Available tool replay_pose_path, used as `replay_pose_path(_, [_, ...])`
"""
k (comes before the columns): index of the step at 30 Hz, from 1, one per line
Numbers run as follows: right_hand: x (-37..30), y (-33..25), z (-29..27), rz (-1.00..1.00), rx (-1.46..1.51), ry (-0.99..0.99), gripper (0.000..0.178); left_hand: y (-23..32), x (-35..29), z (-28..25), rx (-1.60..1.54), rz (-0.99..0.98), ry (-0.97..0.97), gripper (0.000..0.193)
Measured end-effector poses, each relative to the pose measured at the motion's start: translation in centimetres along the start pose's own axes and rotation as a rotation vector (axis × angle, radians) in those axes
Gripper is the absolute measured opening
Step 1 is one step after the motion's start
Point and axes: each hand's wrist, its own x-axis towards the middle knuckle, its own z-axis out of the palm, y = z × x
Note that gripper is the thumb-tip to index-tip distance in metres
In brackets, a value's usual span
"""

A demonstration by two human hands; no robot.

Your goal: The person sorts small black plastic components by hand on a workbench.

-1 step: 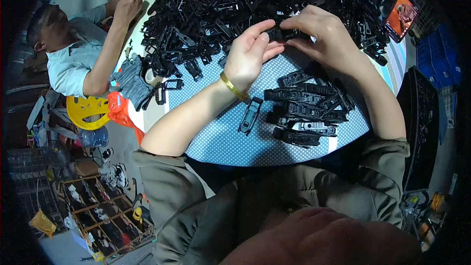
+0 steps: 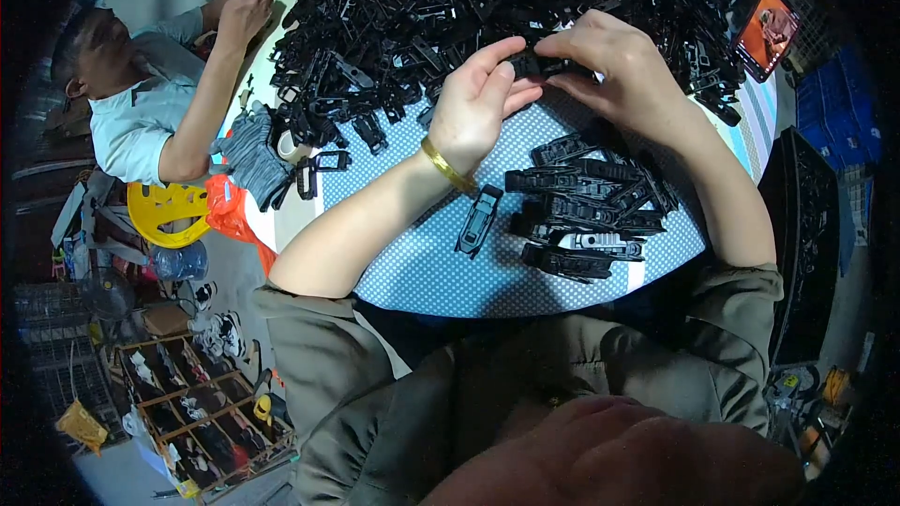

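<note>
Rounded at its near edge, the dotted blue-and-white surface (image 2: 412, 267) carries a heap of black parts (image 2: 403, 9) along its far side. Just in front of that heap, a small black part (image 2: 529, 64) is between the two hands. Thumb and fingers of the right hand (image 2: 623, 61) are clamped on its right end; the left hand (image 2: 469, 112) is at the other end, but whether its fingers grip cannot be told. One loose piece (image 2: 479, 218) lies toward the near edge, left of a cluster of similar pieces (image 2: 586, 192). A phone (image 2: 768, 31) stands at the right edge.
</note>
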Motion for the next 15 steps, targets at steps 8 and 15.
replay_pose_path(8, [-0.2,-1.0,1.6,-0.14,-0.134,0.143,0.034,-0.5,0.0,-0.2,0.014,0.099,-0.029,0.037])
replay_pose_path(15, [-0.4,-0.5,2.4,0.435,0.451,0.034,0.036,0.5,0.3,-0.5,-0.005,0.085,-0.03,0.04])
